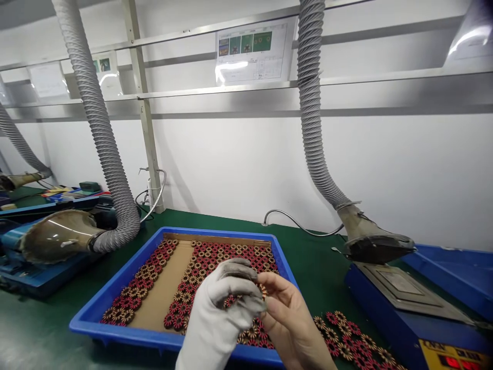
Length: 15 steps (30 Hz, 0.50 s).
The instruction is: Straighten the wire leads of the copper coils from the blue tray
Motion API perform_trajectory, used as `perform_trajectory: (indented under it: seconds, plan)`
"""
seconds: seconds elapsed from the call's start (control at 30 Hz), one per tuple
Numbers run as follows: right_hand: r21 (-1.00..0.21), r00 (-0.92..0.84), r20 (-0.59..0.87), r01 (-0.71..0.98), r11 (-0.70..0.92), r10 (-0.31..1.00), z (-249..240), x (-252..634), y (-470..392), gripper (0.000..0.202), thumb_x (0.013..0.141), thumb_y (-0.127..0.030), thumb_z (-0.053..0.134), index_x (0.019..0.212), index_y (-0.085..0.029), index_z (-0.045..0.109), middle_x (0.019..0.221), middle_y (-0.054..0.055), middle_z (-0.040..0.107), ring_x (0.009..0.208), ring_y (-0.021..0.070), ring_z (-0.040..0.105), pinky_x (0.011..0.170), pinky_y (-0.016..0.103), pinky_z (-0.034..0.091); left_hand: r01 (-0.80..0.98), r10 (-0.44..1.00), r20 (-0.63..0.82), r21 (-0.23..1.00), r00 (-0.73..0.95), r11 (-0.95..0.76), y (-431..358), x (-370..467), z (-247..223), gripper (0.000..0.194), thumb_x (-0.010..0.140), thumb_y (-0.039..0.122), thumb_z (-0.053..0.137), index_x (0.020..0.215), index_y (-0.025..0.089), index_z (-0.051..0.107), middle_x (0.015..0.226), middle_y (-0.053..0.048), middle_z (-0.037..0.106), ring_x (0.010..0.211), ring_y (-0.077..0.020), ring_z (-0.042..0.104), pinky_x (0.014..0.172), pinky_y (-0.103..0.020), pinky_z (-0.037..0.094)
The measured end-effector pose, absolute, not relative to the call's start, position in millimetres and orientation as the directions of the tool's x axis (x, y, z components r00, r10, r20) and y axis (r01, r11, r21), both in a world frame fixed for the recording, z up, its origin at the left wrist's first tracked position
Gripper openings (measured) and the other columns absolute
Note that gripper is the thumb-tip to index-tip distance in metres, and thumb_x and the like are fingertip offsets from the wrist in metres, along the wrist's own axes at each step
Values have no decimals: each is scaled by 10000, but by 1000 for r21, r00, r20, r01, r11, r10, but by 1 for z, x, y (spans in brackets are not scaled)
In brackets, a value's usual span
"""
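Note:
My left hand (231,293), in a white glove with greyed fingertips, is curled above the front of a blue tray (154,336). My bare right hand (288,318) meets it fingertip to fingertip. Between the fingers a small copper-coloured part (263,291) shows, mostly hidden. The tray is lined with cardboard and holds many flower-like wound coils in red and copper, a narrow band (144,277) at the left and a wide block (215,254) on the right. More such coils (346,339) lie on the green mat right of my right hand.
At right stands a blue heating device (408,324) with a metal top plate, below an extraction hood (379,244) on a grey hose. Behind it is another blue tray (458,267). A second hood (61,236) hangs at left over blue equipment. A thin metal tube (304,228) bends behind the tray.

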State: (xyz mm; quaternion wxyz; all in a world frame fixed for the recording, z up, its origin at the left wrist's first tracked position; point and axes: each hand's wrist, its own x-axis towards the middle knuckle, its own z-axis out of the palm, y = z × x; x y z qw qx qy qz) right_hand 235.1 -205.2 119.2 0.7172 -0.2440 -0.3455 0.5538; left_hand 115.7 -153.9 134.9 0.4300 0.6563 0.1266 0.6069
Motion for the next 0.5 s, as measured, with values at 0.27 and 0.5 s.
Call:
perform_trajectory:
  seconds: [0.27, 0.5]
  plan:
    - [-847, 189, 303, -396, 355, 934, 118, 241, -208, 318, 589, -386, 923, 842, -239, 799, 875, 38, 743, 829, 161, 634, 770, 215, 493, -559, 895, 383, 805, 230, -200, -154, 110, 139, 148, 672, 240, 795, 812, 193, 805, 874, -86, 772, 886, -238, 701, 879, -317, 540]
    - [-842, 259, 234, -427, 328, 937, 116, 232, -208, 352, 568, -359, 942, 867, -241, 800, 873, 45, 757, 860, 186, 666, 802, 241, 507, -504, 858, 423, 830, 290, -239, -143, 114, 135, 150, 535, 18, 771, 559, 166, 783, 674, -82, 756, 733, -231, 714, 676, -253, 576]
